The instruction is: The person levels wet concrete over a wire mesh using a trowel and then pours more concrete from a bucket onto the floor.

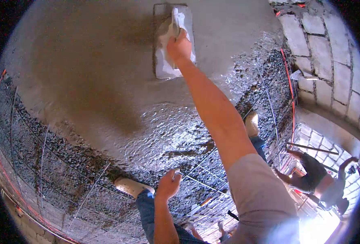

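My right hand (pixel 181 47) is closed around the handle of a rectangular hand float (pixel 163 67), its arm stretched far forward. The float lies flat on smooth wet concrete (pixel 94 53), with pale smears on its top face. Nearer my body, my left hand (pixel 168 186) is curled closed above the rough wet edge of the concrete. A small pale bit shows at its fingers, but I cannot make out what it is.
Steel rods (pixel 210 186) form a grid over dark gravel (pixel 62 154) around my feet. An orange-red line (pixel 289 81) runs beside a block wall (pixel 320 53) at right. Another person (pixel 322 183) bends at lower right. My pale boot (pixel 132 186) stands among the rods.
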The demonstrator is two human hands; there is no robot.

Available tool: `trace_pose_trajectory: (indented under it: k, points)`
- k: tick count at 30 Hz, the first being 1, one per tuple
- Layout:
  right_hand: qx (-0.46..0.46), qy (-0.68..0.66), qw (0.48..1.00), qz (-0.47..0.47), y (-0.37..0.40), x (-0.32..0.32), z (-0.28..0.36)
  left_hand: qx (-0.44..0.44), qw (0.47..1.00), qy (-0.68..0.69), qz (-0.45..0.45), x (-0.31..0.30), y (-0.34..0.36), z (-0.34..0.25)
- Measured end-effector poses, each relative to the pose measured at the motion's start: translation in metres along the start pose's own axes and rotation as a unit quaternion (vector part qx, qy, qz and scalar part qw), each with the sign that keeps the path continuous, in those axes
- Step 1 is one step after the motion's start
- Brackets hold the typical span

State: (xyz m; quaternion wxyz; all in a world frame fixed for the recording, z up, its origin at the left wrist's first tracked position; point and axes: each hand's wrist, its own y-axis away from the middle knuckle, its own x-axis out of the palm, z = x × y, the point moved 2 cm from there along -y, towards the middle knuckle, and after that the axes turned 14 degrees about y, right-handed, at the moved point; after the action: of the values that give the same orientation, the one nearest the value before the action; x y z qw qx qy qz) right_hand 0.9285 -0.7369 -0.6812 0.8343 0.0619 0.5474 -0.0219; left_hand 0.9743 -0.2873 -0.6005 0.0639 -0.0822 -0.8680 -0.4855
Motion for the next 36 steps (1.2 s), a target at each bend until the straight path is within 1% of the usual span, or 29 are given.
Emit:
trace_pose_trajectory:
  k: [3, 4, 6, 8, 9, 10, 12, 13, 17, 19, 20, 22, 23, 24, 25, 27, 28, 29, 30, 32, 33, 34, 36]
  points:
    - [-0.013, 0.004, 1.000, -0.005, -0.003, -0.010, -0.014, 0.013, 1.000, 0.002, -0.005, -0.003, 0.006, -0.014]
    - [-0.014, 0.003, 1.000, -0.005, -0.005, -0.010, -0.015, -0.005, 1.000, 0.021, -0.002, -0.005, 0.007, -0.019]
    - [-0.009, 0.004, 0.999, -0.044, -0.012, -0.014, -0.023, -0.022, 0.999, 0.041, 0.006, -0.001, 0.005, -0.017]
    - [-0.017, 0.016, 0.999, -0.035, -0.019, -0.018, -0.033, 0.001, 1.000, -0.009, 0.000, 0.003, 0.002, -0.007]
    - [-0.025, 0.025, 0.999, -0.023, -0.019, -0.019, -0.036, 0.026, 0.999, -0.029, -0.007, 0.003, 0.002, -0.010]
    - [-0.022, 0.023, 0.999, -0.021, -0.019, -0.019, -0.039, 0.024, 0.999, -0.031, -0.008, 0.002, 0.003, -0.012]
    - [0.013, 0.015, 0.999, -0.039, -0.023, -0.025, -0.046, -0.039, 0.998, -0.048, 0.011, 0.003, 0.002, -0.019]
    - [0.023, 0.028, 0.999, -0.027, -0.025, -0.028, -0.049, -0.052, 0.998, -0.045, 0.012, 0.004, 0.001, -0.019]
    - [0.038, 0.020, 0.999, -0.028, -0.025, -0.038, -0.071, -0.022, 1.000, -0.019, 0.008, 0.008, 0.000, -0.023]
    - [0.122, -0.005, 0.992, -0.042, -0.022, -0.044, -0.088, -0.025, 1.000, -0.011, 0.013, 0.006, 0.000, -0.028]
    - [0.120, -0.006, 0.992, -0.041, -0.021, -0.048, -0.095, -0.024, 1.000, -0.010, 0.011, 0.006, -0.001, -0.023]
    - [0.173, 0.040, 0.983, -0.041, -0.021, -0.058, -0.120, -0.004, 1.000, 0.000, 0.009, 0.006, -0.003, -0.012]
    - [0.162, 0.036, 0.983, -0.076, -0.020, -0.054, -0.143, -0.003, 1.000, 0.001, 0.008, 0.005, -0.002, -0.014]
    - [0.150, 0.031, 0.982, -0.111, -0.020, -0.054, -0.164, -0.025, 1.000, -0.003, 0.014, 0.005, -0.002, -0.017]
    - [0.180, -0.016, 0.978, -0.107, -0.017, -0.063, -0.170, -0.046, 0.999, -0.007, 0.018, 0.003, -0.002, -0.018]
    - [0.226, -0.077, 0.965, -0.111, -0.005, -0.079, -0.181, -0.050, 0.999, 0.001, 0.018, 0.000, 0.000, -0.020]
    - [0.230, -0.084, 0.961, -0.129, -0.006, -0.076, -0.193, -0.055, 0.998, 0.009, 0.019, -0.002, 0.001, -0.019]
    - [0.233, -0.091, 0.957, -0.147, -0.008, -0.073, -0.205, -0.036, 0.999, 0.023, 0.009, -0.001, 0.000, -0.006]
    - [0.235, -0.097, 0.953, -0.164, -0.009, -0.070, -0.218, -0.034, 0.999, 0.025, 0.001, -0.002, 0.001, -0.003]
    - [0.266, -0.125, 0.944, -0.150, -0.031, -0.044, -0.247, -0.033, 0.996, -0.081, -0.004, -0.003, 0.001, -0.002]
    - [0.282, -0.138, 0.939, -0.143, -0.041, -0.031, -0.261, -0.013, 0.997, -0.075, -0.010, -0.005, 0.004, -0.011]
    - [0.275, -0.146, 0.941, -0.133, -0.043, -0.029, -0.235, -0.039, 0.998, -0.041, -0.009, -0.006, 0.006, -0.015]
    - [0.200, -0.208, 0.951, -0.111, -0.044, -0.029, -0.183, -0.068, 0.997, -0.020, 0.016, -0.005, 0.005, -0.005]
